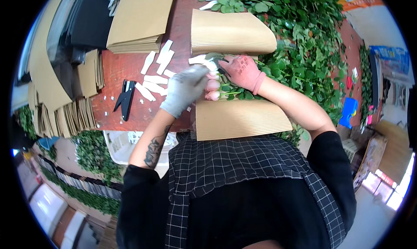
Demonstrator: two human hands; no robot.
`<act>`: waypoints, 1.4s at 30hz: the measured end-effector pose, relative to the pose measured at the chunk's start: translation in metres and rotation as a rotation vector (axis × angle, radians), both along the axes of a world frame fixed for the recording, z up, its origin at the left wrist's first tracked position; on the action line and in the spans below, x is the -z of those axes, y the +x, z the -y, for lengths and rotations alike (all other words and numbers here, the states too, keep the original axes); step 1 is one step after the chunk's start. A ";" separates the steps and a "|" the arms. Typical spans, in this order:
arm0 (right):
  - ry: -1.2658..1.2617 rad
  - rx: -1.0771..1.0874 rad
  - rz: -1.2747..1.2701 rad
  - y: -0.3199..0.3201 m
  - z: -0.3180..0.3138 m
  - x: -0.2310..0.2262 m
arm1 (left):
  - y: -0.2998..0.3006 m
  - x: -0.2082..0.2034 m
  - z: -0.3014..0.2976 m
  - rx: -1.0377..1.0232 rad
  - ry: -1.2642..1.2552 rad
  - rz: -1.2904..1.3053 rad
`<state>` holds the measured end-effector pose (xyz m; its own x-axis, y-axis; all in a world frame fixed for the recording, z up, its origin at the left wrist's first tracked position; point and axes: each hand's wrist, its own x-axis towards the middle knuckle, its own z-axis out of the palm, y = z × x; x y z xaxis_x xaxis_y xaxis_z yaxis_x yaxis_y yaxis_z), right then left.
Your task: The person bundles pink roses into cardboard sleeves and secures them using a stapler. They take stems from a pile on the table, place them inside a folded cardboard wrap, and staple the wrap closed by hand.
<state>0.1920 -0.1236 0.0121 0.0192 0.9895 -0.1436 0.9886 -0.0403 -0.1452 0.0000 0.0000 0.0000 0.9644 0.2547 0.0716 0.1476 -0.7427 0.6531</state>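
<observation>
Pink rose heads (212,87) lie in a column on a corrugated brown cardboard sheet (243,120), their leafy stems running right. White sleeves cover the heads of the upper roses (204,61). My left hand (186,89), in a grey-white glove, reaches over the left side of the blooms; its fingers are blurred and partly hide them. My right hand (243,71), in a pink glove with darkened fingertips, is closed around a rose just below its head, among the leaves. The sheet's far half (232,31) curls up beyond the roses.
Loose white sleeves (154,80) and a black stapler (125,99) lie left on the red table (115,68). Cardboard stacks (139,18) stand at the far left. Piled leafy stems (299,44) cover the right. A white bin (115,149) sits below the table edge.
</observation>
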 end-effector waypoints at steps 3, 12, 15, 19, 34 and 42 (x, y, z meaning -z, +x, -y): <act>0.132 -0.014 0.020 -0.003 -0.001 0.006 | 0.001 0.010 -0.012 -0.256 0.000 0.117; 0.098 -0.030 -0.010 0.006 0.006 0.007 | 0.018 0.018 -0.015 -0.199 0.191 0.104; 0.052 -0.039 -0.020 0.006 0.006 0.006 | 0.002 0.015 -0.023 -0.214 0.231 0.040; 0.111 -0.006 -0.044 0.003 0.005 0.010 | -0.035 -0.001 -0.050 -0.386 0.324 -0.338; 0.046 0.016 0.061 0.004 0.003 -0.003 | 0.019 -0.046 0.015 0.273 0.095 -0.440; 0.104 -0.065 0.049 0.001 0.006 -0.023 | 0.030 -0.050 0.022 0.147 0.117 -0.434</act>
